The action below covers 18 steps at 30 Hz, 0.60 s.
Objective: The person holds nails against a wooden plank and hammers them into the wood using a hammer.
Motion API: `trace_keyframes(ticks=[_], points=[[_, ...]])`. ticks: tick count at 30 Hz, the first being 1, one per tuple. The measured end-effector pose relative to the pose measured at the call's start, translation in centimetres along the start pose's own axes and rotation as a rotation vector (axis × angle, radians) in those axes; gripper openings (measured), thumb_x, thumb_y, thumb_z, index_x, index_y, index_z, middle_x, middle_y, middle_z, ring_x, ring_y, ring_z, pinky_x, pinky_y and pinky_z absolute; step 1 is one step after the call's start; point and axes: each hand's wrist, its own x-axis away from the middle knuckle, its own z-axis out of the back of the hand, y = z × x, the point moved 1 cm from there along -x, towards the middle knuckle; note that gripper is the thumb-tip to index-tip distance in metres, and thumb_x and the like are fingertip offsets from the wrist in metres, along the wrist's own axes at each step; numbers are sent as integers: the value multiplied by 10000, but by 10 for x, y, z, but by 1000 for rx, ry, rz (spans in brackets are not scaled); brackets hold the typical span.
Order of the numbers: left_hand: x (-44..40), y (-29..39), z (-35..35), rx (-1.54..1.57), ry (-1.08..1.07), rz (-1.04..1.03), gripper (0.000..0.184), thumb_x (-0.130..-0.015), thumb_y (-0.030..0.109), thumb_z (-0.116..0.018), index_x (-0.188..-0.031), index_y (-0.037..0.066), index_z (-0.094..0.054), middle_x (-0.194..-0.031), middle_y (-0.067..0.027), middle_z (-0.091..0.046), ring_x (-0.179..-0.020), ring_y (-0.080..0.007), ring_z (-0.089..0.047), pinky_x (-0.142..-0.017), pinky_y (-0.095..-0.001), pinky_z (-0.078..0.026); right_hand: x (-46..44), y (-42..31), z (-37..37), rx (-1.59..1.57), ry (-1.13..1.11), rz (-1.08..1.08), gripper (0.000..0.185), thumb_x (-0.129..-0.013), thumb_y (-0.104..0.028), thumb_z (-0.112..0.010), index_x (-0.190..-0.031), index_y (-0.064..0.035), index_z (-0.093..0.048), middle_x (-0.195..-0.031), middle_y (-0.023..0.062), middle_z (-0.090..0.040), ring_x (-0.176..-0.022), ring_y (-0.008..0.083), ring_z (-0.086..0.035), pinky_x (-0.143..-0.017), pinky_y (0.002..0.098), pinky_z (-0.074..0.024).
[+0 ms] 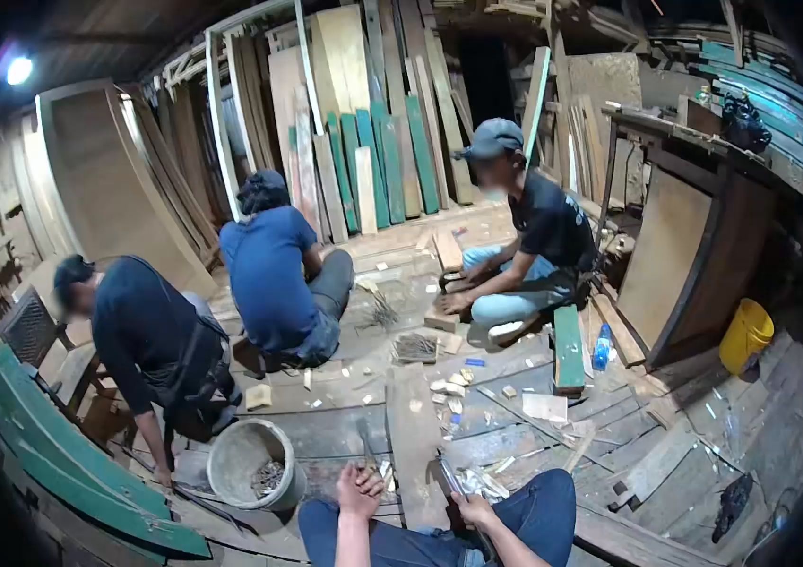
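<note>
Low in the head view, my left hand [361, 489] is raised over my lap with its fingers curled together; what they hold, if anything, I cannot make out. Just beyond it, a thin dark tool [364, 437] points away across the floorboards; whether it touches the hand is unclear. My right hand [470, 511] is closed around a long dark tool with a greyish metal end [445, 469], slanting over my right leg. A wide wooden plank [413, 430] lies on the floor between and beyond my hands. Pale scraps [486, 484] are heaped beside the right hand.
A bucket [271, 472] with small pieces inside stands at my left. Three people sit or crouch nearby: one at left [151, 331], one in blue [269, 274], one in a cap [538, 236]. A yellow bucket [746, 337], a blue bottle [602, 348] and green boards [569, 345] are at right.
</note>
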Motion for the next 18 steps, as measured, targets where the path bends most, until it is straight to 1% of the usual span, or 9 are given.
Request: trace_keyframes(ticks=[3, 4, 6, 7, 9, 10, 13, 17, 18], points=[[18, 12, -9, 62, -74, -31, 322, -992, 409, -492, -876, 113, -536, -623, 45, -341, -480, -90, -269, -481, -259, -253, 4, 6, 3, -325, -156, 22, 395, -1009, -457, -544, -835, -102, -525, -529, -25, -391, -389, 109, -337, -354, 314, -250], [29, 24, -23, 85, -98, -80, 330, -994, 416, -494, -854, 122, -549, -618, 49, -349, -477, -88, -274, -475, -266, -250, 1, 5, -1, -346, -91, 43, 375, -1010, -430, -556, -804, -122, -493, -522, -26, -379, -385, 99, -312, -344, 313, -214], [40, 48, -34, 25, -123, -229, 365, -979, 466, -518, -830, 133, -540, -629, 53, -348, -481, -87, -267, -469, -265, -235, 7, -3, 13, -408, -27, 169, 398, -1004, -393, -572, -736, -117, -472, -485, -23, -355, -361, 102, -318, -336, 309, -220], [50, 56, -46, 50, -120, -256, 376, -963, 487, -536, -821, 139, -509, -640, 53, -331, -487, -84, -254, -467, -258, -223, 71, -43, 31, -507, -81, 195, 408, -1001, -380, -577, -711, -116, -465, -478, -21, -351, -354, 101, -321, -335, 307, -222], [60, 68, -58, 68, -202, -275, 387, -950, 502, -552, -815, 146, -482, -640, 53, -309, -483, -83, -236, -459, -250, -213, 67, -55, 43, -395, 84, 455, 448, -974, -409, -605, -660, -123, -463, -463, -17, -369, -344, 104, -349, -330, 298, -248], [68, 72, -65, 89, -223, -274, 391, -950, 507, -552, -812, 148, -482, -642, 53, -306, -480, -82, -229, -452, -249, -208, 88, -75, 59, -527, -67, 393, 473, -961, -435, -615, -633, -130, -464, -461, -15, -389, -338, 105, -355, -326, 293, -261], [91, 90, -94, 146, -264, -357, 436, -947, 549, -550, -800, 143, -489, -655, 44, -300, -476, -83, -225, -433, -249, -184, 124, -114, 86, -615, -99, 664, 443, -973, -444, -590, -699, -125, -451, -462, -31, -344, -329, 89, -309, -306, 272, -230], [135, 123, -121, 276, -657, -457, 450, -971, 548, -511, -918, 101, -498, -781, 11, -393, -514, -98, -241, -463, -271, -189, 163, -136, 113, -895, -567, 870, 332, -963, -385, -617, -842, -102, -494, -498, -54, -308, -353, 72, -247, -340, 252, -205], [155, 127, -139, 309, -631, -513, 489, -968, 584, -495, -941, 96, -483, -756, 0, -393, -481, -93, -239, -438, -256, -191, 176, -141, 115, -876, -543, 915, 340, -946, -394, -632, -932, -82, -499, -499, -60, -287, -354, 79, -238, -348, 264, -214]])
